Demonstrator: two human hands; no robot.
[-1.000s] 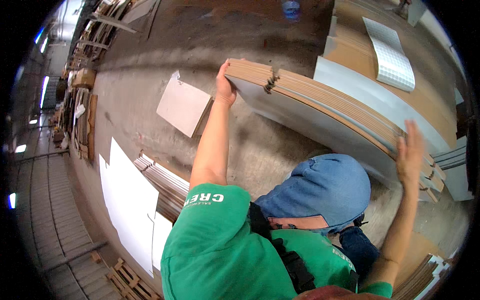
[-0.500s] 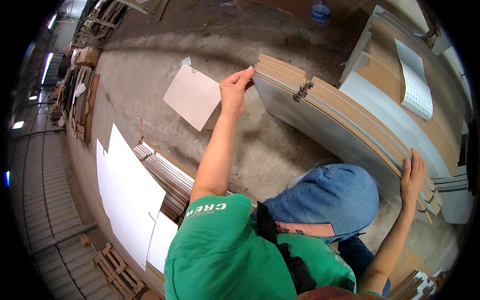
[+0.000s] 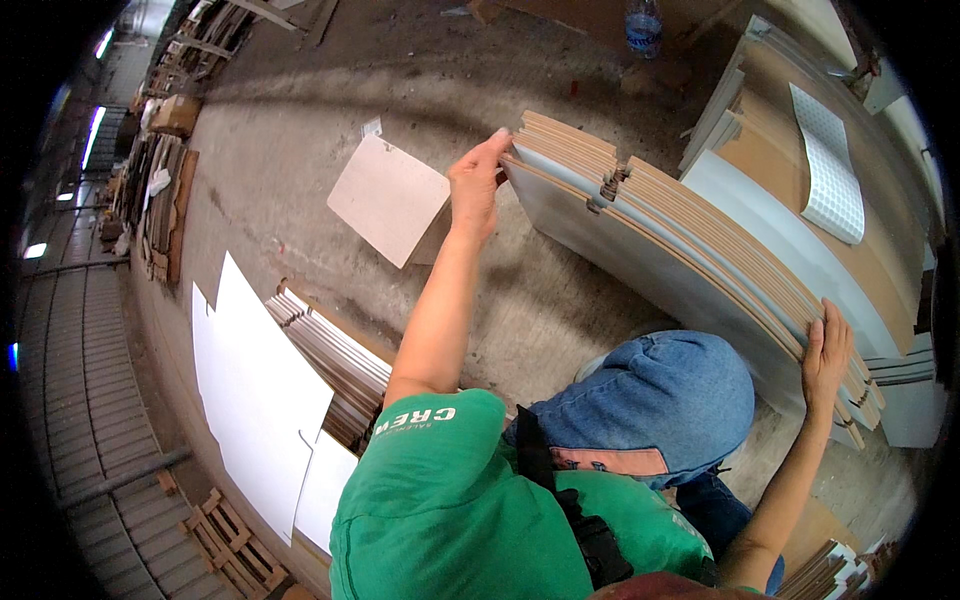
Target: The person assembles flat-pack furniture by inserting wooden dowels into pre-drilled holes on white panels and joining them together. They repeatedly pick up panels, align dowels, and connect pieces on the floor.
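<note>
A clear-and-blue plastic bottle (image 3: 643, 32) is on the concrete floor (image 3: 265, 170) near the top edge; a wooden pallet (image 3: 232, 541) shows lower left, a cardboard box (image 3: 176, 115) upper left.

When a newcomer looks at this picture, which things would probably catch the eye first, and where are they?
Most likely the thick row of boards set on edge, right of centre, with the left hand at its upper-left corner and the right hand over its lower-right end. The bright white sheets at lower left and the green shirt at the bottom would probably follow.
</note>
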